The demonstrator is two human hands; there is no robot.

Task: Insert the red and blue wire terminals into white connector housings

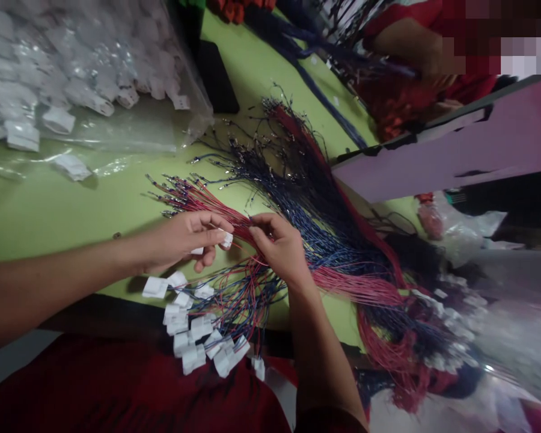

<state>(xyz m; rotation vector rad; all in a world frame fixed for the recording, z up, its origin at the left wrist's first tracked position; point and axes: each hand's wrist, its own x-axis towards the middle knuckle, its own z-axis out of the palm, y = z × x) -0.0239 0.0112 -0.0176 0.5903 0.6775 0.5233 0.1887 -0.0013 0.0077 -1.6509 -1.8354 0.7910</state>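
Note:
My left hand (184, 240) is closed on a small white plastic connector (226, 240), pinched between thumb and forefinger. A second white piece shows under its palm. Just to the right, my right hand (277, 243) pinches a thin wire (249, 221) with a metal terminal at its tip. Beneath both hands run red wires (207, 201), their terminal ends fanned out to the left. Blue wires (293, 210) with crimped ends lie behind them. Several finished-looking wires with white connectors (201, 326) hang over the near table edge below my hands.
A clear plastic bag (130, 129) full of white connectors lies at the upper left on the green table (49, 222). A pink panel (455, 138) stands at the right. Another person's arm (401, 45) is at the far side. More wires with connectors (455, 325) lie at lower right.

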